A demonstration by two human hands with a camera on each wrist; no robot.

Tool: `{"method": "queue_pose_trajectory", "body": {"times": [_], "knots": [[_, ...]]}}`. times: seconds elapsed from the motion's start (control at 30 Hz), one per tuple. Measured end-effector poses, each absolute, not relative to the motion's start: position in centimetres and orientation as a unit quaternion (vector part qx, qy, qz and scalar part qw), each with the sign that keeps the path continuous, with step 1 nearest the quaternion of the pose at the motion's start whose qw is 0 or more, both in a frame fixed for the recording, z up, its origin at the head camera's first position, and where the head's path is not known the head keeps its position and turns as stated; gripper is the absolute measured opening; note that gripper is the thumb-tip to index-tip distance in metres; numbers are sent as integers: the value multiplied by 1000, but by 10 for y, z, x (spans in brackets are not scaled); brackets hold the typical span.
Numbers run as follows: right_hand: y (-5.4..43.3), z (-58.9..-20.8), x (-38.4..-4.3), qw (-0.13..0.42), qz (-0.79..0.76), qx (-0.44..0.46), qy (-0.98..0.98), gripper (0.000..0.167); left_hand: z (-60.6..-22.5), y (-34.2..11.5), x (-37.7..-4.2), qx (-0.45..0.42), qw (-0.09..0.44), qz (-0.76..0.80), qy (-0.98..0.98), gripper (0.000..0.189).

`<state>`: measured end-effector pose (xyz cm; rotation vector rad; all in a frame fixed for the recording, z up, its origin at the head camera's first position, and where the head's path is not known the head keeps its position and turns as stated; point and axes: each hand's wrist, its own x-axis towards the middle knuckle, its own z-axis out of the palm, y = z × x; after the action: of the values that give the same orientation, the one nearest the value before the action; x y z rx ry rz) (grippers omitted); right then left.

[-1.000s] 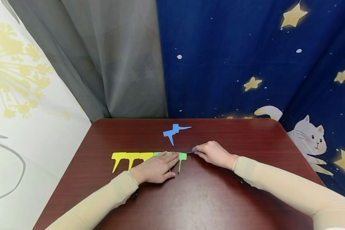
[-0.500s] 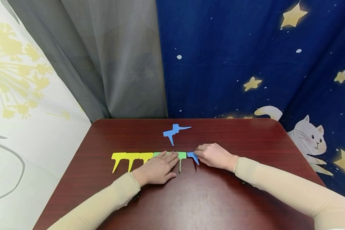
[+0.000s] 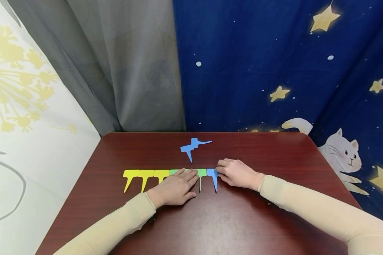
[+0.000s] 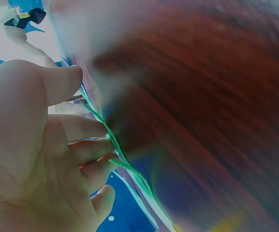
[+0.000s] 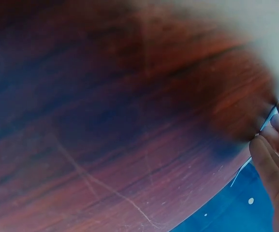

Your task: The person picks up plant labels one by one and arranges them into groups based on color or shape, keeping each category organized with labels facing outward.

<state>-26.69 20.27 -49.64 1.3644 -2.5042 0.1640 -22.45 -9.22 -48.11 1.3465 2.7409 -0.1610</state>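
Note:
Flat T-shaped plant labels lie edge to edge in a row across the table in the head view. Three yellow plant labels (image 3: 131, 173) stand at the left end, followed by green plant labels (image 3: 203, 172) partly covered by my left hand (image 3: 173, 187). That hand rests on them with its fingers extended; the left wrist view shows the straight fingers (image 4: 88, 128) above the green edges. At the row's right end lies a blue plant label (image 3: 212, 173), stem toward me. My right hand (image 3: 239, 173) holds its right edge with bent fingers, which hide that corner.
Two more blue plant labels (image 3: 188, 148) overlap at odd angles behind the row. The dark red wooden table (image 3: 229, 223) has rounded far corners. Grey curtain (image 3: 143, 71) and starry blue curtain (image 3: 236, 71) hang behind it.
The blue plant label in my right hand has gone from tilted to lying flat, its stem swinging round toward me, beside the last green one. My left hand stays nearly still.

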Motion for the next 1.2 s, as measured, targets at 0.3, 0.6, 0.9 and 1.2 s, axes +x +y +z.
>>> {"method": "queue_pose_trajectory", "body": {"times": [0.3, 0.6, 0.9, 1.2], "knots": [[201, -496, -265, 127, 58, 472, -871, 15, -482, -92, -224, 441, 40, -51, 895, 66], [198, -500, -268, 127, 91, 461, -873, 15, -482, -95, -222, 435, 38, -40, 898, 66], [175, -489, -298, 128, 86, 449, -880, 15, -483, -110, -217, 418, 35, -24, 908, 63], [132, -483, -320, 67, 104, 363, -923, 25, -482, -122, -214, 404, 30, -7, 914, 66]]}}
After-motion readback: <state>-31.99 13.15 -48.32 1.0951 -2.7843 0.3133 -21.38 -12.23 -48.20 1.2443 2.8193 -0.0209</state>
